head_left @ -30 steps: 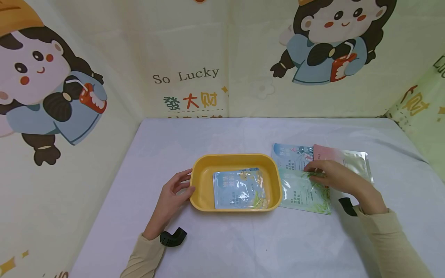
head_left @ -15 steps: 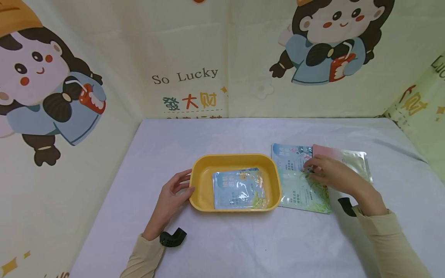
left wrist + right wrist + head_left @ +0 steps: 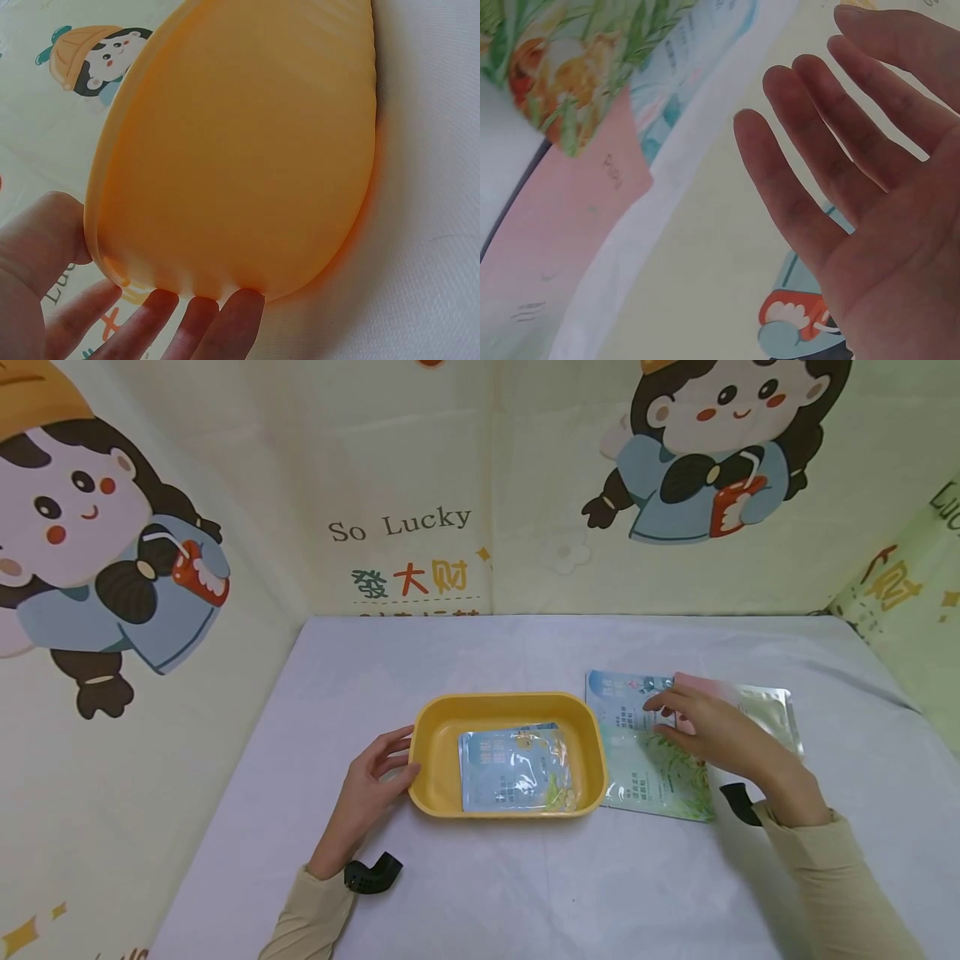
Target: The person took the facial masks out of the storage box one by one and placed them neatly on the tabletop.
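A yellow tray [image 3: 431, 710] stands mid-table, with flat blue face-mask packets [image 3: 516, 770] overlapping inside it. My left hand [image 3: 375, 781] rests its fingertips and thumb against the tray's left end; in the left wrist view the fingers [image 3: 236, 319] touch its outer wall. To the right of the tray lie a green packet [image 3: 637, 777], a blue packet [image 3: 618, 689] partly under it, and a pink-and-silver packet [image 3: 768, 710]. Above these hovers my right hand [image 3: 720, 735], fingers loosely spread. The right wrist view shows its palm [image 3: 900, 247] holding nothing.
A white cloth [image 3: 480, 885] covers the table. Cream curtains [image 3: 540, 585] with cartoon figures and lettering hang behind and at both sides. Black wrist mounts [image 3: 373, 872] sit on both wrists.
My right hand has shifted slightly left and its fingers have spread and come away from the packets. The left hand, tray and packets stay in place.
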{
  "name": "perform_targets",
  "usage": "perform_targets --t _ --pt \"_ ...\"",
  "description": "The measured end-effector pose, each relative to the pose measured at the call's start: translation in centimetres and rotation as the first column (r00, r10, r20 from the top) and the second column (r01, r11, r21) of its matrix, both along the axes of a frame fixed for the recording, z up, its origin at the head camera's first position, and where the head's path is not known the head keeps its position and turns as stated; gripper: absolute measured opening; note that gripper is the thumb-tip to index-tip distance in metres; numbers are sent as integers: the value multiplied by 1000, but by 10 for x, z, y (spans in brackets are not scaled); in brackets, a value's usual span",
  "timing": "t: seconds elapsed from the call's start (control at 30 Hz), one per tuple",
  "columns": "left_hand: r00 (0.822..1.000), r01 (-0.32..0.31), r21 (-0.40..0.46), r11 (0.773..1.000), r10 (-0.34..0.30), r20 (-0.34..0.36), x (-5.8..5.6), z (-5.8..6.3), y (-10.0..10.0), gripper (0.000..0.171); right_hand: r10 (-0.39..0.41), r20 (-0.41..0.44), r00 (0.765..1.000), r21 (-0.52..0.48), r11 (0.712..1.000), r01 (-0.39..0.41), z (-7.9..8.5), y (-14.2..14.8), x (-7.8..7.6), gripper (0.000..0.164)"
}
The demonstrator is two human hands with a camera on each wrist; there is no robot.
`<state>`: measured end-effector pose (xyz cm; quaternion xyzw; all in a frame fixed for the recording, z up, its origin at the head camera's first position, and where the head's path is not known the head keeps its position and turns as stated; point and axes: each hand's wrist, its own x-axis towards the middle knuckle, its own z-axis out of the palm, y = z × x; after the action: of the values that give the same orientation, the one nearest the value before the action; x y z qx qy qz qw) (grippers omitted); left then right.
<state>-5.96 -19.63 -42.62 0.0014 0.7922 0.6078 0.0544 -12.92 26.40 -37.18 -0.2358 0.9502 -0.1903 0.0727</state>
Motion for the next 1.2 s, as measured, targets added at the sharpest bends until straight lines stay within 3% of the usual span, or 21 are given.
perform_targets --t 0.33,0.57,1.2 --pt "1000 5 -2 1000 -5 -10 1 -1 0 52 37 -113 993 4 999 -37 6 -15 2 28" --pt "1000 7 3 1000 -7 -13 1 -2 0 51 111 -229 967 -33 992 -122 11 -24 2 26" --pt "1000 -5 -4 1000 5 -10 2 -5 1 52 116 -181 977 -30 992 -124 14 -52 1 29"
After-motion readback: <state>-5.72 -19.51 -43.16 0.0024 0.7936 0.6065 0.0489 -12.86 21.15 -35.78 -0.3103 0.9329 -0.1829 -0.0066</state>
